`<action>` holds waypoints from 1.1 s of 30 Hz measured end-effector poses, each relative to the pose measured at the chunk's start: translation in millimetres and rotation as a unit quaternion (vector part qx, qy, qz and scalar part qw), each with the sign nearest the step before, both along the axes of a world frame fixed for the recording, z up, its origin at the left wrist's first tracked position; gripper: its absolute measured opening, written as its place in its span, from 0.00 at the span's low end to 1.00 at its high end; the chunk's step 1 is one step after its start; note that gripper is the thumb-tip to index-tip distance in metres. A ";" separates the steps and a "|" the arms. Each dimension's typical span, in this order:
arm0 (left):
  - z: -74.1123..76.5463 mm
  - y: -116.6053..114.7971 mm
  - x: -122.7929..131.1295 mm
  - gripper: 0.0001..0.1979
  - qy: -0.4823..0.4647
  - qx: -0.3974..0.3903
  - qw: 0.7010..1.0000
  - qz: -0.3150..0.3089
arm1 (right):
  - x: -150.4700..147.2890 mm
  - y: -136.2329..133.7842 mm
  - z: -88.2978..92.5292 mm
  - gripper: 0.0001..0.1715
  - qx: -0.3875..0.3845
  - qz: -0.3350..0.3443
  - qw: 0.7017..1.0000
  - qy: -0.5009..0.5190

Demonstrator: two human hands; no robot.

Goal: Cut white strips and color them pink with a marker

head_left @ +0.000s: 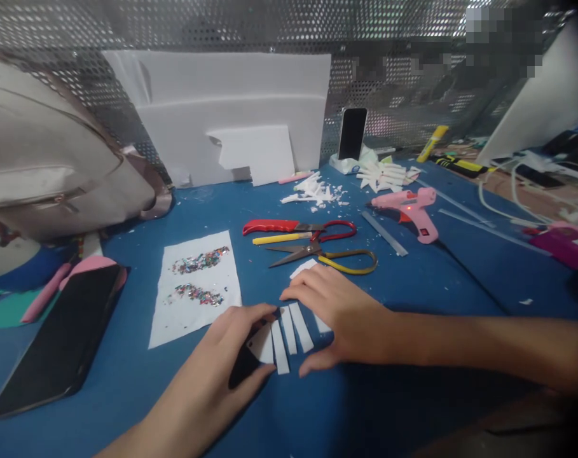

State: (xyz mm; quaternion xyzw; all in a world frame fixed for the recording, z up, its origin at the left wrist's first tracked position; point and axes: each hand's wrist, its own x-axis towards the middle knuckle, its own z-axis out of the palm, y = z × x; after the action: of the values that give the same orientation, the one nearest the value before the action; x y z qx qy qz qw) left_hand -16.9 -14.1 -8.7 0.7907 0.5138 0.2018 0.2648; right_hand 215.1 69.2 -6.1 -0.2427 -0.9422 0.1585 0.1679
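Observation:
Several cut white strips [289,329] lie side by side on the blue table between my two hands. My left hand [222,356] curves around a wider white piece [262,344] at their left end, its thumb and fingers apart. From the right, my right hand [343,312] reaches over more white pieces [322,322], partly covering them. Its fingers are stretched out and its thumb is spread away. Just beyond sit scissors with yellow handles [348,262] and a red-handled cutting tool [272,226], beside a yellow-handled knife or pen [279,239].
Glitter lies in two piles on a white sheet [198,318] at left, near a dark phone or tablet [55,343]. A pink glue gun [412,210] with its cord rests at right. Behind are white scraps [312,191], a phone [352,133], white boards [236,76] and a bag [55,140].

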 end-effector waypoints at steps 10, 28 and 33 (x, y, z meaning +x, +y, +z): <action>-6.7 1.4 6.2 0.33 0.053 0.120 0.991 -0.019 | 1.5 -6.1 -5.4 0.33 -0.008 0.023 1.000 -0.014; -15.8 -0.8 -2.4 0.35 0.070 0.050 0.996 0.029 | 10.6 2.0 5.7 0.38 -0.058 0.030 0.998 -0.004; -17.6 -3.9 -5.9 0.34 0.081 0.053 0.994 0.043 | 21.9 9.2 20.6 0.41 -0.011 0.010 0.997 -0.079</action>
State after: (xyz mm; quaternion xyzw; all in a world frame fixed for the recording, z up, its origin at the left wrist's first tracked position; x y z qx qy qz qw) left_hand -22.8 -18.0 -26.3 0.7946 0.5557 0.1748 0.1709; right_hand 237.0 78.5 14.5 -0.2472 -0.9530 0.1510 0.0884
